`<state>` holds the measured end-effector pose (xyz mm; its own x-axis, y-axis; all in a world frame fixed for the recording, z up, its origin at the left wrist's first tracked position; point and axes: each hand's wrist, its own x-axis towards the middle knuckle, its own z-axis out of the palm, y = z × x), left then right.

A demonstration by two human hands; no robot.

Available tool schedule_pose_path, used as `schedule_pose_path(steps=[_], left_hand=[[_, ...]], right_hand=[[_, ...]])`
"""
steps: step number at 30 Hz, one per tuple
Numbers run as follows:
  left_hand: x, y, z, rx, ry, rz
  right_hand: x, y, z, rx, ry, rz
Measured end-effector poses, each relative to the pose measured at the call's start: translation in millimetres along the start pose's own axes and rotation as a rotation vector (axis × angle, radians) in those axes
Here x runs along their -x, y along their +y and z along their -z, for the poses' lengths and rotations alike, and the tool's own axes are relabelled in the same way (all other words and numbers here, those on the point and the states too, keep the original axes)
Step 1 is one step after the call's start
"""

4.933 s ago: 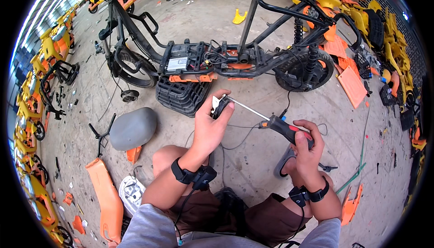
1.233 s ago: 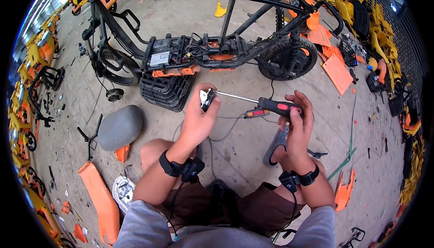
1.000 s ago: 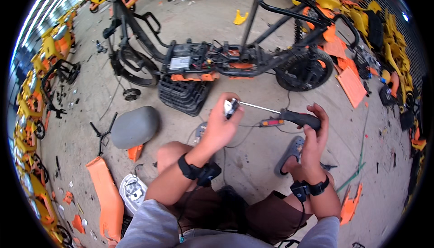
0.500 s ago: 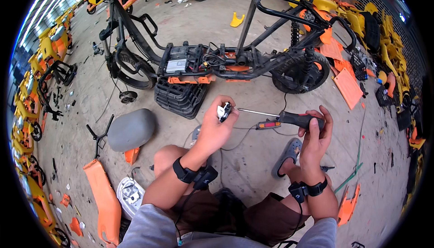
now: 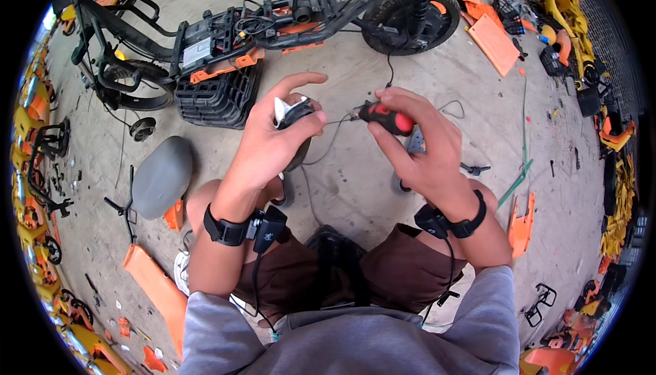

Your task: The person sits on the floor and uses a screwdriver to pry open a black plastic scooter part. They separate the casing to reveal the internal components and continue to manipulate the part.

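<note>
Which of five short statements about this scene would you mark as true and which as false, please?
1. The right hand grips a screwdriver by its black and red handle. True.
2. The left hand is empty. False: it holds a small black and white part.
3. A rounded grey seat-like piece lies to the left of the left hand. True.
4. The bare black frame has no wheels. False: there is one wheel at its right end and another at its left.
5. The person's shorts are bright yellow. False: the shorts are dark brown.
6. A black strap is worn on each wrist. True.
</note>
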<state>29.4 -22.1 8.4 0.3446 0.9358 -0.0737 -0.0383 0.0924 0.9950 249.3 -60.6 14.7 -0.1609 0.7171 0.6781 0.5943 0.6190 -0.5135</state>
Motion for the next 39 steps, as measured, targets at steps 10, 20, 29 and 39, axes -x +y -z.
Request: schedule_pose_path(steps=[10, 20, 29, 39], left_hand=[[10.9, 2.1, 2.8, 0.575, -0.264, 0.28], [0.5, -9.5, 21.9, 0.595, -0.045, 0.256], [-8.8, -16.6, 15.8, 0.541, 0.231, 0.378], [-3.2, -10.5, 17.4, 0.56, 0.233, 0.152]], right_hand=[[2.9, 11.8, -27.9, -0.134, -0.127, 0.14], [-40.8, -115.0, 86.7, 0.08, -0.413, 0.168], [-16.9, -116.8, 110.6, 0.152, -0.548, 0.331], [2.3, -111.3, 129.7, 0.186, -0.574, 0.27]])
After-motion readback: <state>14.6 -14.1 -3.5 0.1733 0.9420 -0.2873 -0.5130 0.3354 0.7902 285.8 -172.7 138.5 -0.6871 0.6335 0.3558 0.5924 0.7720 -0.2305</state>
